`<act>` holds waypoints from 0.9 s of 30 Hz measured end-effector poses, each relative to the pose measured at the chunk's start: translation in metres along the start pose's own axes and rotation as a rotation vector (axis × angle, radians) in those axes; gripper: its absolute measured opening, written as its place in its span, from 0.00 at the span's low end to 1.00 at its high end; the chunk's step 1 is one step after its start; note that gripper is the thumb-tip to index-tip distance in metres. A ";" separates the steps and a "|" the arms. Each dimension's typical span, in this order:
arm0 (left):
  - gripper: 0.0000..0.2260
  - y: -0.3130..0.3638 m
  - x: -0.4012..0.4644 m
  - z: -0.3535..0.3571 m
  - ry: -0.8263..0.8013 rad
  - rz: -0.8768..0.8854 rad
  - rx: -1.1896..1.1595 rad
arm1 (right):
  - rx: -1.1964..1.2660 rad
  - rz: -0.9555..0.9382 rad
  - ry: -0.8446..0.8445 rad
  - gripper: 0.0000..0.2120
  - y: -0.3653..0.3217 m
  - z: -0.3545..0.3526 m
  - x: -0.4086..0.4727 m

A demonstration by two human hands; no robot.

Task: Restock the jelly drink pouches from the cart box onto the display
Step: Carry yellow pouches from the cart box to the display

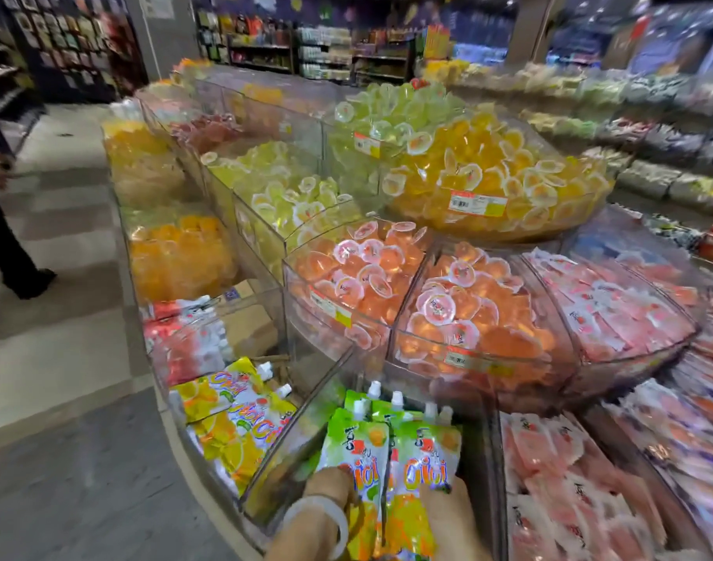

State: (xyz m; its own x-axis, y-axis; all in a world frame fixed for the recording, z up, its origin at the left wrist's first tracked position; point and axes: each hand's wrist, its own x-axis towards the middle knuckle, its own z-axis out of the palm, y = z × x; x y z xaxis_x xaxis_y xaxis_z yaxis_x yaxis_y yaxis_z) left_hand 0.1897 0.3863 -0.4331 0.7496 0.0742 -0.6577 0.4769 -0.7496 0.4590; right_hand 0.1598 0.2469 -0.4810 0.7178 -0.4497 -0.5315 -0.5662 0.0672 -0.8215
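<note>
Two hands' fingers (334,489) around upright green pouches (387,451).

The green jelly drink pouches (391,459) carry orange fruit pictures, orange lettering and white caps. The neighbouring pouches (229,419) are yellow with lemon slices. The jelly cups (460,309) are orange with white lids, the upper cups (488,168) yellow. A pale bangle (322,516) circles one wrist.

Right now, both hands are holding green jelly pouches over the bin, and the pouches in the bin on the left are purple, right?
Not purple. The head view shows the pouches in the left bin are yellow. The rest holds: the left hand and right hand hold green pouches.
</note>
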 end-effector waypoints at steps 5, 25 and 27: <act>0.16 -0.008 0.033 0.001 -0.059 0.006 -0.162 | 0.008 0.026 0.068 0.15 0.003 -0.007 -0.008; 0.30 -0.031 0.037 0.016 -0.049 0.234 0.380 | -0.757 -0.134 -0.141 0.55 0.002 -0.008 -0.041; 0.32 -0.029 0.038 0.015 -0.072 0.229 0.382 | -0.821 -0.137 -0.139 0.53 0.003 -0.010 -0.041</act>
State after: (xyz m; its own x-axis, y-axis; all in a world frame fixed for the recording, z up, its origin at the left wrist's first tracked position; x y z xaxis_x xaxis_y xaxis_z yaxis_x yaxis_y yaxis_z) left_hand 0.1974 0.4009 -0.4803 0.7760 -0.1577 -0.6107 0.0888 -0.9313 0.3534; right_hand 0.1251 0.2569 -0.4597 0.8144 -0.2894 -0.5029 -0.5468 -0.6730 -0.4981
